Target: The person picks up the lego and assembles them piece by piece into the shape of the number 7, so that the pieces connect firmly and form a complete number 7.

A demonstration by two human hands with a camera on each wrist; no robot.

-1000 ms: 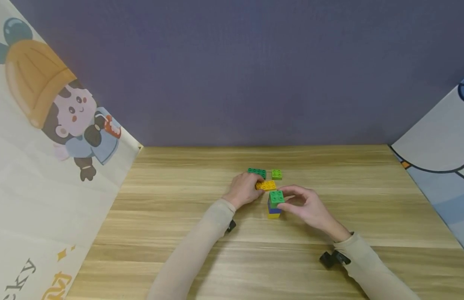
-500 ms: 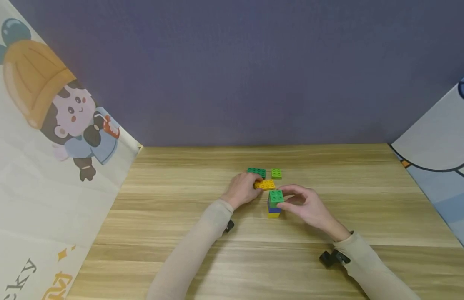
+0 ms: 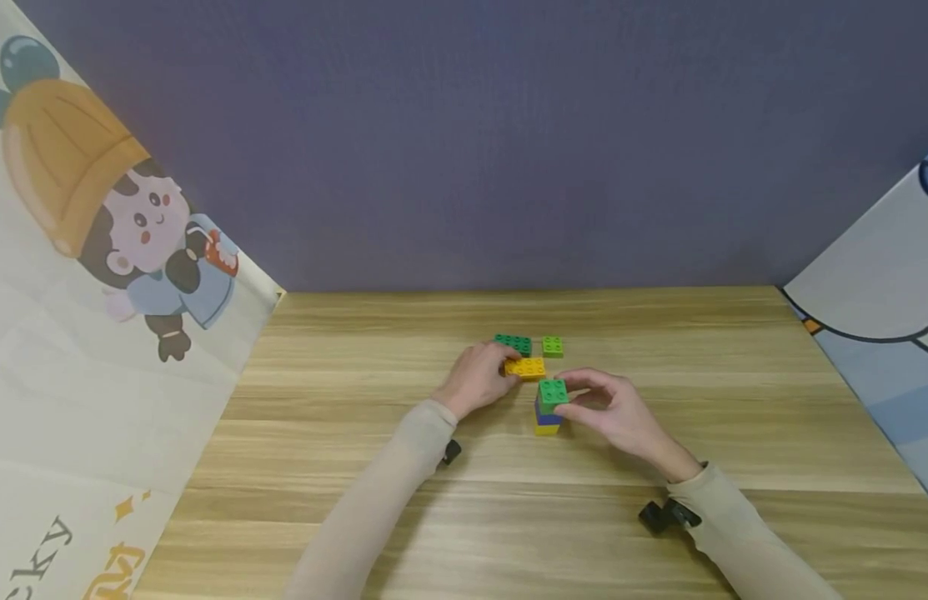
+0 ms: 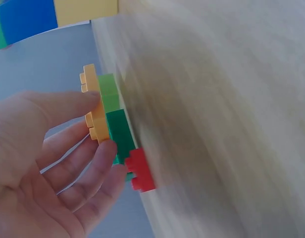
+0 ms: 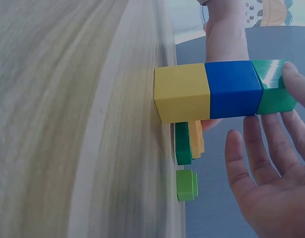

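Orange brick [image 3: 529, 368]: pinched narrowly at one end by a person's left-hand grip [image 3: 474, 377], just beyond the brick tower [image 3: 549, 419].
Left arm: reaches forward and inward from lower left, thumb and fingers on opposite sides of the brick.
Right arm: angles in from lower right; the right-hand grip [image 3: 609, 412] holds the tower's green block [image 5: 271, 87] between thumb and fingers.
Tower: upright on the wood-grain bench [image 3: 388, 333], yellow block [image 5: 183, 94] at the base, blue block [image 5: 234, 90] between.
Head view: dark green brick [image 3: 518, 343] and lime brick [image 3: 553, 347], side by side behind the orange one.
Left wrist view: a red brick [image 4: 142, 171] near the dark green one, seen only here.
Right wrist view: the tower's full side, which the head view foreshortens.
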